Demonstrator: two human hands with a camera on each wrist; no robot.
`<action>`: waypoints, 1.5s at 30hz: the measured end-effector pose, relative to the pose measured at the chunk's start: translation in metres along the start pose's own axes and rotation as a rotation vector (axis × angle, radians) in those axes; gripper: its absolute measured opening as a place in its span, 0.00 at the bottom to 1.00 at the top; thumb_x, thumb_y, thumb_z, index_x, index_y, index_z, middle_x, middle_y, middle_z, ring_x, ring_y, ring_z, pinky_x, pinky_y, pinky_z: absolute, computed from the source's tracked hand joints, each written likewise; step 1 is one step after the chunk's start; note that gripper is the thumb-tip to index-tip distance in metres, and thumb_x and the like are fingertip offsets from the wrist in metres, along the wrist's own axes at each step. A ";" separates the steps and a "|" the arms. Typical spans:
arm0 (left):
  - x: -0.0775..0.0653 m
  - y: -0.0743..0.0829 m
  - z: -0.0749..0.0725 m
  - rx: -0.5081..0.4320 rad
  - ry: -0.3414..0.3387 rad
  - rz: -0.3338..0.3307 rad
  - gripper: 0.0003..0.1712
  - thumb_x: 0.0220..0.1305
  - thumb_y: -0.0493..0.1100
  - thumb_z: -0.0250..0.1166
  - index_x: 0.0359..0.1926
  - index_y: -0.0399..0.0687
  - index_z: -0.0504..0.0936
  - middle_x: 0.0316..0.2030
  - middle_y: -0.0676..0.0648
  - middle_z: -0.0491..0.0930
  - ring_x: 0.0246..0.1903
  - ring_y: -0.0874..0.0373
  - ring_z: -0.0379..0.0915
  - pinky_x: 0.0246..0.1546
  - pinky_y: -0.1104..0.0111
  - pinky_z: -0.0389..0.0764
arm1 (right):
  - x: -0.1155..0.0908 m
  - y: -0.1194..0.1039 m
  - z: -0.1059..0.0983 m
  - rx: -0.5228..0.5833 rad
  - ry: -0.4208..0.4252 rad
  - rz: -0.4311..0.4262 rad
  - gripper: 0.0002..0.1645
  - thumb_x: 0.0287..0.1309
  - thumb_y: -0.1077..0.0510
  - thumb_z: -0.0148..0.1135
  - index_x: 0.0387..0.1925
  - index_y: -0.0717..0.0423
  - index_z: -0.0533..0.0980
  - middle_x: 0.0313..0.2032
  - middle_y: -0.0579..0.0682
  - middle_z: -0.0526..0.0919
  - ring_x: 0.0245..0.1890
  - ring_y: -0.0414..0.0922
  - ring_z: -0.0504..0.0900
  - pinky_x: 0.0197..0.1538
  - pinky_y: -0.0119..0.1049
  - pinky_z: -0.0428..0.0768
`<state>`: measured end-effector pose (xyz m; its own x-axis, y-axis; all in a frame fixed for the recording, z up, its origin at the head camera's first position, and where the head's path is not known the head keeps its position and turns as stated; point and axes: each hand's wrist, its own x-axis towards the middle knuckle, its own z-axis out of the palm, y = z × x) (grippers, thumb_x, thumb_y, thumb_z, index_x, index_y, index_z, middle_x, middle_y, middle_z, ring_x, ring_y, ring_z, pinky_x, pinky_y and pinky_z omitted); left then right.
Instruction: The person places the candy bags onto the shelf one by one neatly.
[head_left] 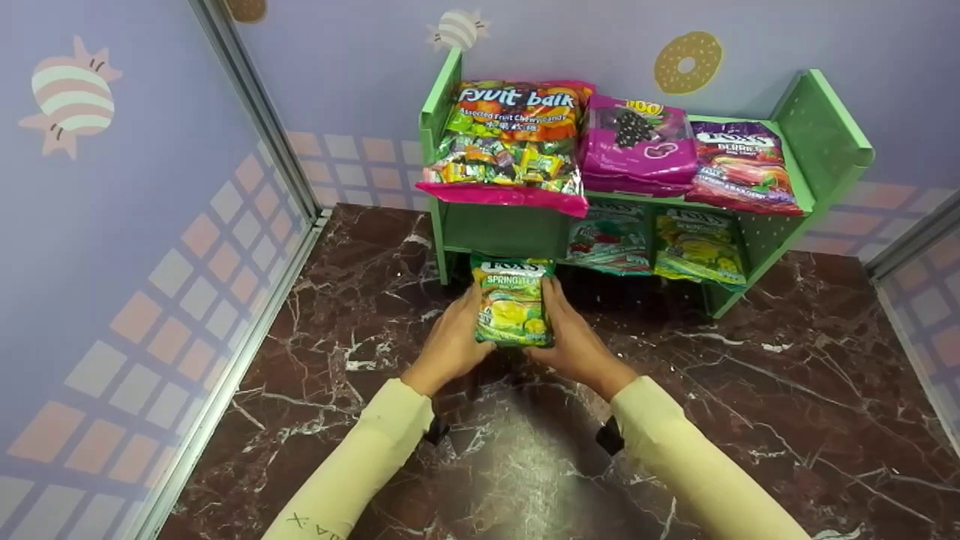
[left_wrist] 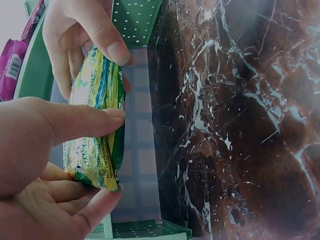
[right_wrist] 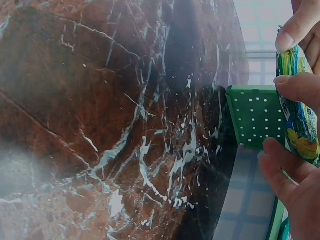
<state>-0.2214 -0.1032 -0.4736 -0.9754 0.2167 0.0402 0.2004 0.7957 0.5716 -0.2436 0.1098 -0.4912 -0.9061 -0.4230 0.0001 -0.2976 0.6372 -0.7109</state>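
A dark red marble floor (head_left: 787, 390) with white veins fills the lower part of the head view, walled in by pale purple panels printed with pink squares, sweets and a doughnut. On it, against the back wall, stands a green two-tier rack (head_left: 821, 135). Its top shelf carries three bags side by side — a large fruit-chew bag (head_left: 510, 135) overhanging the left front edge, a magenta bag (head_left: 637, 142) in the middle, and a dark purple-red bag (head_left: 739, 165) on the right. On the lower shelf a red-and-green bag (head_left: 611, 240) and a yellow-green bag (head_left: 697, 247) lean outward.

In front of the rack's lower left section, both arms in cream sleeves reach forward. Between them, upright and just at the shelf's front edge, is a small green Spring Tea candy bag (head_left: 514, 304). The left hand (head_left: 450, 345) grips its left side — thumb across the front, fingers curled behind, as the left wrist view shows. The right hand (head_left: 574, 341) pinches the right side likewise
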 end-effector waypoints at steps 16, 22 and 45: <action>0.022 0.005 -0.008 0.011 -0.009 -0.018 0.55 0.56 0.40 0.72 0.76 0.39 0.46 0.74 0.39 0.53 0.70 0.43 0.57 0.66 0.53 0.68 | 0.018 -0.002 -0.009 -0.020 0.006 0.036 0.69 0.51 0.56 0.72 0.77 0.48 0.31 0.77 0.58 0.33 0.74 0.59 0.51 0.67 0.52 0.69; 0.028 0.004 -0.012 0.007 -0.010 -0.017 0.55 0.55 0.39 0.72 0.76 0.40 0.47 0.73 0.39 0.56 0.68 0.43 0.61 0.64 0.53 0.71 | 0.023 -0.003 -0.012 -0.019 -0.001 0.048 0.68 0.52 0.56 0.71 0.76 0.48 0.31 0.77 0.58 0.33 0.74 0.58 0.50 0.68 0.52 0.69; 0.045 0.003 -0.017 0.025 -0.064 -0.034 0.44 0.65 0.40 0.63 0.75 0.42 0.49 0.73 0.40 0.57 0.69 0.42 0.59 0.66 0.51 0.67 | 0.043 -0.008 -0.017 0.029 0.026 0.082 0.60 0.54 0.58 0.70 0.77 0.49 0.41 0.77 0.58 0.36 0.75 0.58 0.48 0.70 0.52 0.66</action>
<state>-0.2659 -0.1012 -0.4561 -0.9740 0.2241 -0.0322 0.1698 0.8171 0.5509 -0.2849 0.0976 -0.4741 -0.9346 -0.3533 -0.0409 -0.2137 0.6496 -0.7297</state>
